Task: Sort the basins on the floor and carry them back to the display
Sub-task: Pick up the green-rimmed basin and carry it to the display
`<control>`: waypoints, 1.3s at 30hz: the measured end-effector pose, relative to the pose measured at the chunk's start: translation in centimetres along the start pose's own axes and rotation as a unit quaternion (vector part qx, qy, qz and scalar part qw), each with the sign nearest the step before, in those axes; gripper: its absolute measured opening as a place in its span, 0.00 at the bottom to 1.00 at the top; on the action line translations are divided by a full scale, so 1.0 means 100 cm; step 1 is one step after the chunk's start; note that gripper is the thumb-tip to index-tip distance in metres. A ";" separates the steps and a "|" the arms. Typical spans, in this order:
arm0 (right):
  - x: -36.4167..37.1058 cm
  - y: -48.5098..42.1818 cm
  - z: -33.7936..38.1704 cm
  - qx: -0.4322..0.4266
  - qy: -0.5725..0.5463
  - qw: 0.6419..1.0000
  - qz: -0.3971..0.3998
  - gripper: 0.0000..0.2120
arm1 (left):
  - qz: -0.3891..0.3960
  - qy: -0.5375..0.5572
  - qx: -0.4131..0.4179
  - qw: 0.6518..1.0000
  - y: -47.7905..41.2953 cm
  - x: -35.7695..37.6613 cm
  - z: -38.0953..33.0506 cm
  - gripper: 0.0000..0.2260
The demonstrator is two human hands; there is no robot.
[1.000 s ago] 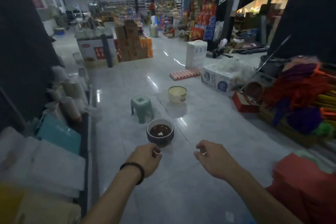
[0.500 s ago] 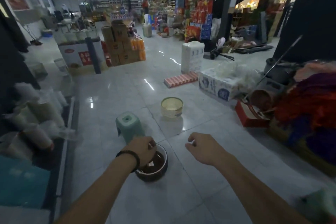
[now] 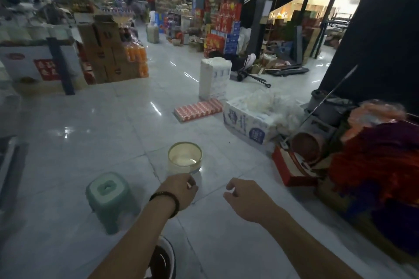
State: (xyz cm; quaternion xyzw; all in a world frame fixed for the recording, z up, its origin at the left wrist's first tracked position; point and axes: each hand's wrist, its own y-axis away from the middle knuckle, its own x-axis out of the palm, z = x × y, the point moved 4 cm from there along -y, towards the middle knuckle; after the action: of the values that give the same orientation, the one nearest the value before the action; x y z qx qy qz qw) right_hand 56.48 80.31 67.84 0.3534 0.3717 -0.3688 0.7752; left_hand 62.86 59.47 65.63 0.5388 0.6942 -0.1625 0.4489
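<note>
Left hand (image 3: 179, 190) first: its grip is curled in, knuckles towards us, thumb tucked at the front, right up at the near rim of the cream round plastic basin (image 3: 184, 158). The fingers sit behind the back of the hand, so I cannot tell whether that grip has closed on the rim or is only beside it. There is a black bead bracelet (image 3: 166, 201) on that wrist.

Over on the right, the right hand (image 3: 247, 197) hangs above the glossy grey tiled floor (image 3: 90, 131), fingers loosely bent, the grip apart and holding nothing.

The cream basin stands upright on the floor, just beyond the left hand. A second one, a dark round basin with a pale rim (image 3: 162, 260), lies very near at the bottom edge, half hidden under the left forearm. To its left and a little farther off stands a pale green plastic stool (image 3: 108, 195), apart from both basins.

Farther out: a flat red-and-white patterned pack (image 3: 198, 110) on the floor, a tall white wrapped bale (image 3: 214, 79) behind it, white printed tissue packs (image 3: 247, 124) to the right. A reddish-brown round tub (image 3: 306, 145) lies tipped on its side above a red box (image 3: 292, 170) at the right.
</note>
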 end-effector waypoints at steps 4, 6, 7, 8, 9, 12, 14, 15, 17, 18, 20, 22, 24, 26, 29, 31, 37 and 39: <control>-0.015 -0.092 -0.018 0.022 -0.026 0.999 0.020 0.17 | 0.021 -0.006 -0.022 1.000 -0.093 -0.003 -0.006 0.08; -0.018 -0.147 -0.027 0.026 -0.056 0.998 0.017 0.17 | 0.019 -0.004 -0.032 0.999 -0.142 -0.005 -0.006 0.08; -0.018 -0.174 -0.031 0.027 -0.079 0.996 0.014 0.16 | 0.014 0.000 -0.037 0.999 -0.168 -0.006 -0.005 0.07; -0.017 -0.202 -0.033 0.028 -0.105 0.994 0.011 0.16 | 0.006 0.006 -0.041 0.999 -0.193 -0.008 -0.005 0.07; -0.015 -0.229 -0.037 0.028 -0.131 0.991 0.009 0.16 | 0.000 0.010 -0.047 0.999 -0.218 -0.008 -0.003 0.07; -0.009 -0.310 -0.049 0.038 -0.199 0.979 0.029 0.15 | -0.008 0.018 -0.072 0.997 -0.288 -0.011 -0.001 0.08; -0.009 -0.361 -0.051 0.044 -0.207 0.976 0.060 0.15 | -0.011 0.028 -0.101 0.994 -0.329 -0.018 -0.002 0.08; -0.011 -0.388 -0.052 0.043 -0.205 0.975 0.073 0.15 | -0.015 0.029 -0.112 0.993 -0.351 -0.024 -0.003 0.09; -0.016 -0.441 -0.048 0.042 -0.207 0.974 0.084 0.16 | -0.023 0.028 -0.126 0.991 -0.393 -0.040 0.000 0.09; -0.018 -0.466 -0.045 0.046 -0.216 0.971 0.088 0.17 | -0.019 0.024 -0.129 0.991 -0.412 -0.048 0.002 0.09; -0.020 -0.510 -0.039 0.062 -0.234 0.965 0.097 0.17 | -0.004 0.022 -0.132 0.991 -0.447 -0.059 0.009 0.09; -0.020 -0.551 -0.032 0.069 -0.240 0.963 0.104 0.17 | 0.022 0.034 -0.121 0.992 -0.479 -0.067 0.019 0.09; -0.016 -0.592 -0.028 0.072 -0.237 0.962 0.113 0.17 | 0.046 0.049 -0.111 0.992 -0.515 -0.072 0.036 0.08; -0.005 -0.632 -0.029 0.093 -0.236 0.959 0.127 0.18 | 0.070 0.061 -0.123 0.988 -0.551 -0.073 0.062 0.07; 0.015 -0.696 -0.029 0.136 -0.244 0.952 0.128 0.16 | 0.101 0.057 -0.135 0.984 -0.623 -0.081 0.106 0.07; 0.032 -0.741 -0.032 0.166 -0.251 0.946 0.120 0.17 | 0.140 0.043 -0.132 0.980 -0.683 -0.084 0.135 0.09; 0.117 -0.833 -0.044 0.291 -0.294 0.899 0.143 0.17 | 0.277 0.008 -0.137 0.951 -0.840 -0.063 0.230 0.12; 0.152 -0.867 -0.056 0.321 -0.312 0.884 0.137 0.16 | 0.300 0.007 -0.153 0.941 -0.890 -0.036 0.264 0.14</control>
State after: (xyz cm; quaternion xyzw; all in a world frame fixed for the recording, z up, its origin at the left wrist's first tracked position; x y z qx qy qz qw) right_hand -10.77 38.76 28.76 0.4968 -0.0806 -0.4492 0.7382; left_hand -4.79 5.90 31.18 0.6483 0.5194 0.0917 0.5492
